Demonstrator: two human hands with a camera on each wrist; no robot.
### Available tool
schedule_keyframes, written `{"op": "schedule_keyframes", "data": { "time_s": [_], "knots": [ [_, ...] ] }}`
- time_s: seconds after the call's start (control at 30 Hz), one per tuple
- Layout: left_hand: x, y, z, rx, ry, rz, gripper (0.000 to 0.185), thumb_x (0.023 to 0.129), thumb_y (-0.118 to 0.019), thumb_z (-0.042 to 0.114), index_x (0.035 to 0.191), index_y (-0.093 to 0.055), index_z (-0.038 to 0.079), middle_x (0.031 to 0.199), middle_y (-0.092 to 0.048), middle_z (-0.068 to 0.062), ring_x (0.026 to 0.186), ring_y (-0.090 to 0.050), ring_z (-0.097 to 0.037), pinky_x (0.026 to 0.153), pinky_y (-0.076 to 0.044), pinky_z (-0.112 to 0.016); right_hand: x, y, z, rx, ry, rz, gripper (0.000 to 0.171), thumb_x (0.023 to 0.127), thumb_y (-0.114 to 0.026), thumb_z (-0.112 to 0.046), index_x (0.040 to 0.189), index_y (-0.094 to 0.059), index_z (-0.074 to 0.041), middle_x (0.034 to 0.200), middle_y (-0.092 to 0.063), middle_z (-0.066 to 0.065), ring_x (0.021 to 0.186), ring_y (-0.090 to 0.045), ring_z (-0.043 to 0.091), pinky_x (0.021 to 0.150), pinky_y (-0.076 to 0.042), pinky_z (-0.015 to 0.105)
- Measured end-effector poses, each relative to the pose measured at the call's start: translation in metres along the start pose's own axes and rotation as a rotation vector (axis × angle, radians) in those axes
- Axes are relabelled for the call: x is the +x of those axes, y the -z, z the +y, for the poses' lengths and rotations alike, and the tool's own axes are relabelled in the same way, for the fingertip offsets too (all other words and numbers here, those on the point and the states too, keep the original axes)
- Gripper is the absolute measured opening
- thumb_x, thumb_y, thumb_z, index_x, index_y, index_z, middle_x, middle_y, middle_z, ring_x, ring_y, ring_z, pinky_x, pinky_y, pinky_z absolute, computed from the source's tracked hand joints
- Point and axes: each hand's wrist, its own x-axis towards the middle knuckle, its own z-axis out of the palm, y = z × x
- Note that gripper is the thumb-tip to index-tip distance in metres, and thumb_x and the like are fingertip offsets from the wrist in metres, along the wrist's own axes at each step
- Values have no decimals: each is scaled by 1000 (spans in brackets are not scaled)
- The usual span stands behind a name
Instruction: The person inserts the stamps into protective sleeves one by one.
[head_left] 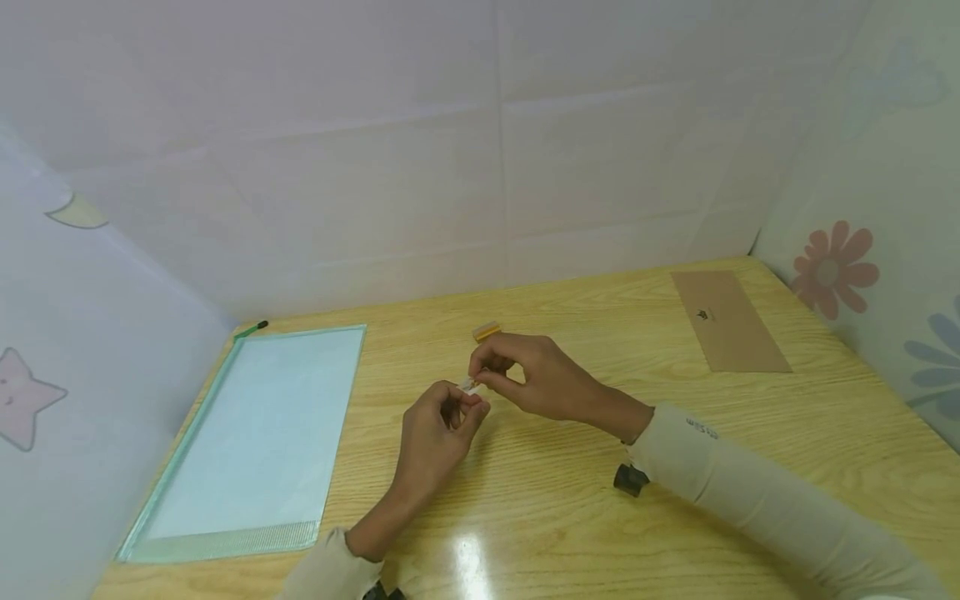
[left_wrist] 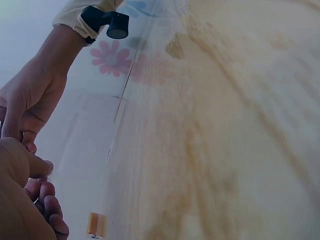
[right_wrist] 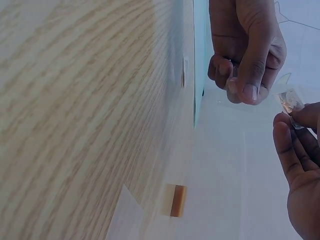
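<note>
- Both hands are meeting just above the middle of the worktop (head_left: pixel 570 508), pinching a tiny clear-and-white piece (head_left: pixel 468 385) between them.
- The right hand (head_left: pixel 536 377) is gripping that piece by its fingertips; in the right wrist view the piece (right_wrist: pixel 291 101) looks like a crinkled scrap of clear film or wrapper held at the tip of the fingers (right_wrist: pixel 295 131).
- The left hand (head_left: pixel 435 433) is curling its fingers and thumb around the other end; the left wrist view shows only curled fingers (left_wrist: pixel 47 200), so how much it is holding I cannot tell.
- Judging by its size and shine, the piece is very light, thin and floppy, likely slippery, and easy to crush or tear.
- A fingertip pinch at an edge or corner seems the best hold; a wider grip would probably crumple it.
- A small amber block (head_left: pixel 487 331) is lying on the worktop just beyond the hands, apart from them.
- A clear zip folder (head_left: pixel 255 433) is lying flat to the left, a brown envelope (head_left: pixel 729 320) well apart to the right.
</note>
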Motion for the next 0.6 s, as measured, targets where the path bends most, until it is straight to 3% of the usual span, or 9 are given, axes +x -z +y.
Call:
{"op": "schedule_keyframes", "data": {
  "time_s": [0.2, 0.47, 0.6],
  "knots": [
    [0, 0, 1, -5, 9, 7, 14, 91, -78, 16, 92, -65, 13, 80, -63, 7, 62, -52, -13, 53, -43, -23, -1, 1, 0, -21, 10, -22, 11, 99, -66, -11, 109, -63, -16, 95, -66, -7, 80, -64, 6, 64, -52, 27],
    [0, 0, 3, -7, 12, 0, 12, 91, -78, 17, 94, -66, 13, 80, -62, 7, 63, -51, -14, 54, -42, -23, -3, 2, 0, -114, 62, -43, 13, 97, -68, -6, 107, -65, -13, 96, -62, -10, 77, -52, -2, 62, -53, 32],
    [0, -1, 3, -8, 15, 2, 13, 91, -78, 17, 94, -66, 13, 80, -61, 7, 62, -51, -13, 53, -42, -23, -4, 1, 1, -145, 52, -53, 12, 97, -67, -7, 108, -67, -14, 100, -63, -9, 76, -51, -1, 60, -51, 28]
  ]
}}
